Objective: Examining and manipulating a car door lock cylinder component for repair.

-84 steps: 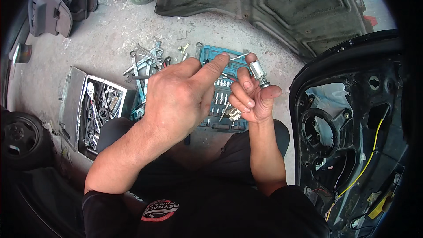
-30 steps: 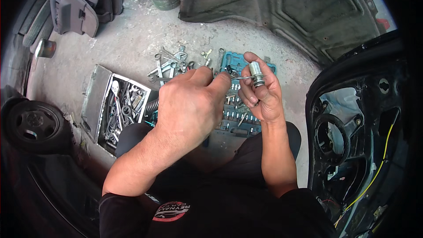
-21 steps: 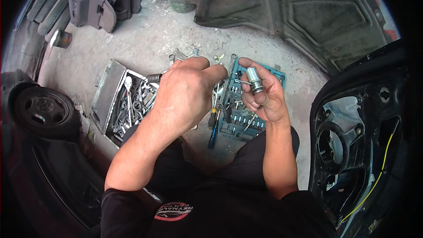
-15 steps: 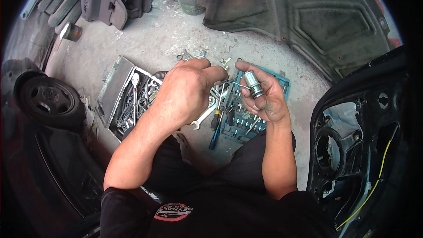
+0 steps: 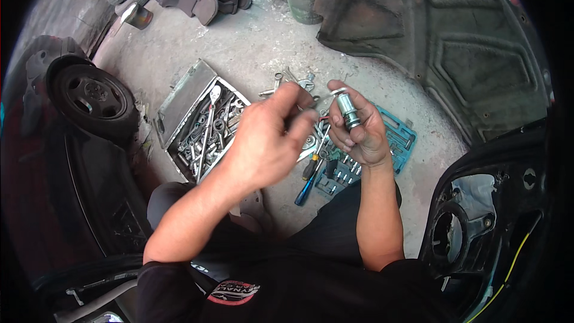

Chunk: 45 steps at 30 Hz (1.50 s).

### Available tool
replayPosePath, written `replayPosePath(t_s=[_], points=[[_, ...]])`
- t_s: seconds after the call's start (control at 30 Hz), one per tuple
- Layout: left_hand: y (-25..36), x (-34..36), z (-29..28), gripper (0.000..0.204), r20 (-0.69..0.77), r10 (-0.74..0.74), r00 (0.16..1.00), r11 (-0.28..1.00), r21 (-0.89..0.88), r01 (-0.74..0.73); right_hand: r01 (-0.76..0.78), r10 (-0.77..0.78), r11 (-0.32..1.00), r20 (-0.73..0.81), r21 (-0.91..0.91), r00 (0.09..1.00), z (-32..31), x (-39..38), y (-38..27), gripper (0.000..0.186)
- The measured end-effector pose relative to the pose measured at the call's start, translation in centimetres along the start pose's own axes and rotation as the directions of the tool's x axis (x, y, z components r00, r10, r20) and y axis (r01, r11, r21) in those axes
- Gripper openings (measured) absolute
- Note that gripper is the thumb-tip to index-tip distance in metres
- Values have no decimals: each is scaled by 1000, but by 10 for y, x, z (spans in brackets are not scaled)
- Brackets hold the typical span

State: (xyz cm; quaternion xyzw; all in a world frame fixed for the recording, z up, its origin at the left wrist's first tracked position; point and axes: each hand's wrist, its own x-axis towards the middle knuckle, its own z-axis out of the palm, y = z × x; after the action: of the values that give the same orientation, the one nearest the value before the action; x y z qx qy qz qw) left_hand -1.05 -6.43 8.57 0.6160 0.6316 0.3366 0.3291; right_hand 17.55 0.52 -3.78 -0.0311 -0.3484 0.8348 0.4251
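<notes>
By its ends, a silvery metal cylinder (image 5: 346, 107) is pinched in the right hand (image 5: 372, 134) above the blue socket case (image 5: 400, 157), apparently so its side is left exposed. The left hand (image 5: 269, 137) is curled near it, blurred; whether anything is gripped there cannot be told.

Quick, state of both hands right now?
Left hand: fingers bent but blurred; can't tell whether its grip is closed on anything.
Right hand: closed, holding the metal cylinder between thumb and fingers.
</notes>
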Motion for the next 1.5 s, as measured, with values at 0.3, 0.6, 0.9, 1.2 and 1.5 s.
replayPosePath(t_s=[0.3,0.6,0.9,1.2,1.5], points=[[-25,12,17,15,130,-307,943,810,-483,331,44,-65,985,-121,-166,991,5,17,13,96],[-23,4,22,10,83,-454,887,680,-612,405,25,-65,931,-98,-364,993,14,15,18,89],[-29,8,37,4,24,-459,888,587,-742,324,32,-81,901,-95,-433,992,19,13,12,86],[-17,8,35,7,73,-286,955,610,-755,241,19,-32,992,-112,-122,993,4,14,15,95],[-15,1,-2,30,-56,-181,982,982,45,184,-25,29,982,-20,185,999,-4,23,26,101]])
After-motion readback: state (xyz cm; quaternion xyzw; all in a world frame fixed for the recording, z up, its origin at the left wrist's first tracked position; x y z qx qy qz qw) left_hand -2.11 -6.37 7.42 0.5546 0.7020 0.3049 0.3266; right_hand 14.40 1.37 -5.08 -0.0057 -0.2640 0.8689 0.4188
